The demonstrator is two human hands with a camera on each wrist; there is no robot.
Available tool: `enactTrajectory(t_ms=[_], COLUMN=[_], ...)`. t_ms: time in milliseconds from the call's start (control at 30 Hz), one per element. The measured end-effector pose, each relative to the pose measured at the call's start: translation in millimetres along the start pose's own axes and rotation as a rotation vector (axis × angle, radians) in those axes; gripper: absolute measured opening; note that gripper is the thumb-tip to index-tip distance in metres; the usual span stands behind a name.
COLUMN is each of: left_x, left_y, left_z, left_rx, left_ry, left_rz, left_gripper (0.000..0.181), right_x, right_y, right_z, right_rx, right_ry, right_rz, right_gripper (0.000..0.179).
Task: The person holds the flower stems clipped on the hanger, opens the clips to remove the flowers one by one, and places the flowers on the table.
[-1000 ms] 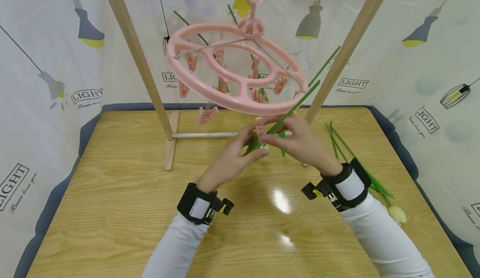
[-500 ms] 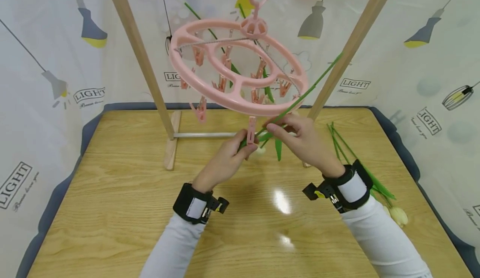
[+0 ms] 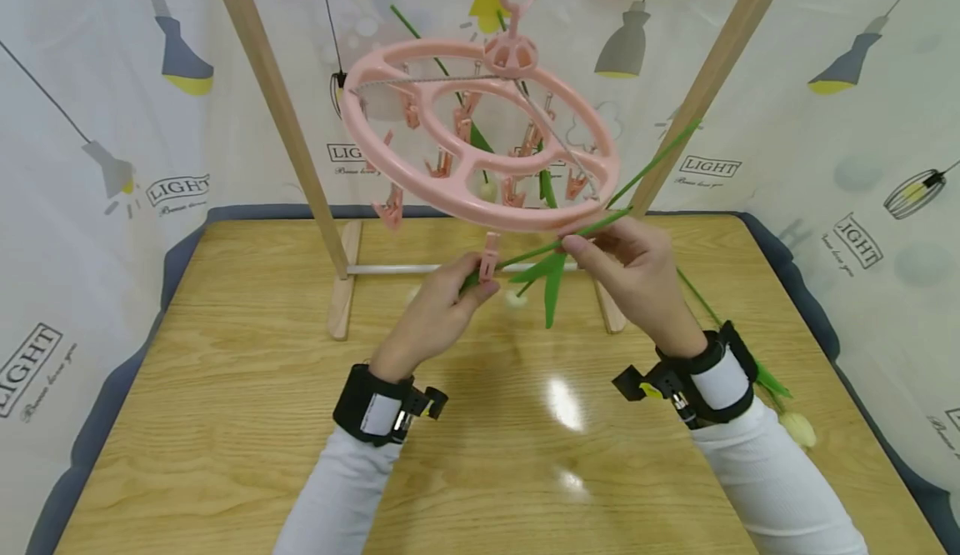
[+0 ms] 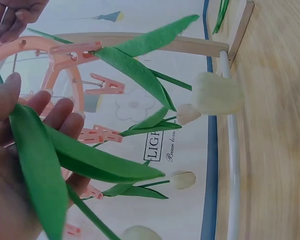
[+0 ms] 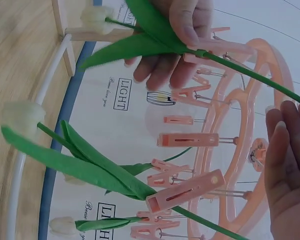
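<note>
A pink round peg hanger (image 3: 592, 134) hangs tilted from a wooden frame. Under its near rim my left hand (image 3: 480, 284) pinches a hanging pink peg (image 3: 489, 253) where an artificial tulip's green stem (image 3: 645, 167) meets it. My right hand (image 3: 573, 242) pinches that stem just right of the peg. The tulip's leaves (image 3: 553, 276) and pale bud (image 3: 514, 297) droop below the hands. The right wrist view shows the left thumb (image 5: 182, 30) on a leaf beside the peg (image 5: 225, 47), and the stem (image 5: 260, 80) running past my right fingers (image 5: 285, 165). Leaves (image 4: 90, 160) cross my left palm.
Two slanted wooden posts (image 3: 262, 80) (image 3: 712, 63) and a white crossbar (image 3: 405, 269) stand on the wooden table (image 3: 225, 388). Other tulips hang from inner pegs (image 3: 488, 191). More tulips lie at the table's right edge (image 3: 795, 428). Printed curtains close in all sides.
The hanger has turned and tilted, and the peg has shifted left with my left hand. My right hand has risen a little, and the stem now lies flatter under the rim.
</note>
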State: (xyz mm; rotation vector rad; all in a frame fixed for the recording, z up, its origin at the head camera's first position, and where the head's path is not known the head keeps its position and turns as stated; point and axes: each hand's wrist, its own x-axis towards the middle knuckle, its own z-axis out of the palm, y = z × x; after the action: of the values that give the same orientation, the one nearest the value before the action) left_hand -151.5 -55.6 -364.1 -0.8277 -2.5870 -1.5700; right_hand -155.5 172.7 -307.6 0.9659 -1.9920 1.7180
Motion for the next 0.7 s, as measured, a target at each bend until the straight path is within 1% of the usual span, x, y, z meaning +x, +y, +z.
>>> enactTrajectory(t_ms=[133,200,233,333,433,467,567,633,700], left_x=[1.3,2.3,3.0,4.2,4.2,3.8,3.2,3.2,3.7], left_y=[4.4,6.9,8.3,11.9,13.3,13.4,13.7,14.5,15.6], left_z=[1.3,2.6,3.2,5.6,9.5,10.7,13.0,12.7,11.6], left_rx=[-0.033,-0.072,-0.105,-0.182,-0.240,-0.243,-0.249,-0.262,-0.262], left_ry=[0.008,0.023,0.035,0.094,0.169,0.200,0.284,0.318,0.330], left_rz=[0.016,0.036,0.056,0.126,0.193,0.203,0.221,0.221,0.219], left_gripper=[0.030,0.031,0.030,0.037,0.044,0.045,0.037,0.032,0.029], right_x=[-0.3,-0.3,-0.1,0.2,-0.2,-0.2,-0.1,-0.3,-0.6], right_y=[-2,-3,-3,-6,-8,-8,-6,-4,-4], right_z=[1,3,3,5,7,7,8,9,10], right_rx=[0.048,0.075,0.080,0.103,0.108,0.105,0.114,0.137,0.154], right_ry=[0.000,0.000,0.000,-0.012,-0.028,-0.032,-0.028,-0.018,-0.007], right_rz=[-0.027,-0.038,-0.040,-0.038,-0.022,-0.018,-0.003,0.007,0.020], right_gripper=[0.017,0.016,0.015,0.012,0.012,0.013,0.016,0.016,0.015])
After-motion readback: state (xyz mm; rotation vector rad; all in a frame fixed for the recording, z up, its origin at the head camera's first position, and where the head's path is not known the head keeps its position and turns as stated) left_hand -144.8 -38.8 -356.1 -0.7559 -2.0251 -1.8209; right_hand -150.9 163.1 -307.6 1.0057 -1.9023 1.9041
